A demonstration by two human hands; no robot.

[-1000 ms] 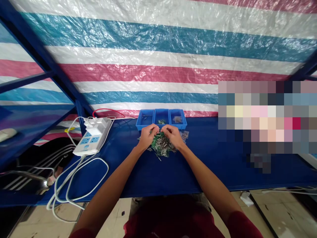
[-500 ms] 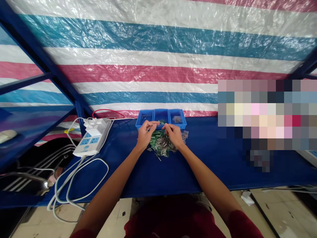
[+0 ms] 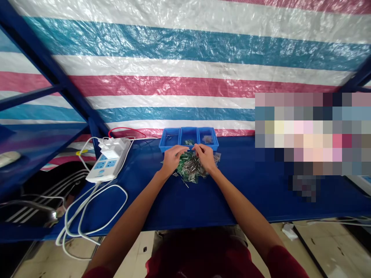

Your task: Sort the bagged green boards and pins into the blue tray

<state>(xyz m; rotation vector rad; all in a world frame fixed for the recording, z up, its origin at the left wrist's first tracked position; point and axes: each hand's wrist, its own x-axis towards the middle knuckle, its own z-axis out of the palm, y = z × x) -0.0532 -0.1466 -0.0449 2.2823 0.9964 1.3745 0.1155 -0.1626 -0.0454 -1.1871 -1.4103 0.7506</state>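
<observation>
A pile of small metal pieces and green-tinted packets [image 3: 191,166] lies on the blue table [image 3: 185,208]. Over its left side is my left hand [image 3: 172,157], thumb and fingers pinched on something too small to make out. My right hand [image 3: 205,156] is above the pile's right side, its fingertips closed too, with their contents unclear. The fingertips of both hands are close together but apart. Just behind them stand three blue bins: the left bin [image 3: 170,138] holds a few thin pieces, the middle bin [image 3: 189,135] some greenish packets, the right bin [image 3: 207,138] clear packets.
On the left, a white power strip [image 3: 108,164] with plugged-in adapters trails looped white cables [image 3: 126,197]. A striped plastic sheet [image 3: 174,85] hangs behind the table. A blue metal frame [image 3: 49,69] rises at the left. The right side is partly pixelated.
My left hand has moved slightly down and towards me, away from the middle bin's front. My right hand has barely moved, and more of the middle bin's greenish contents shows.
</observation>
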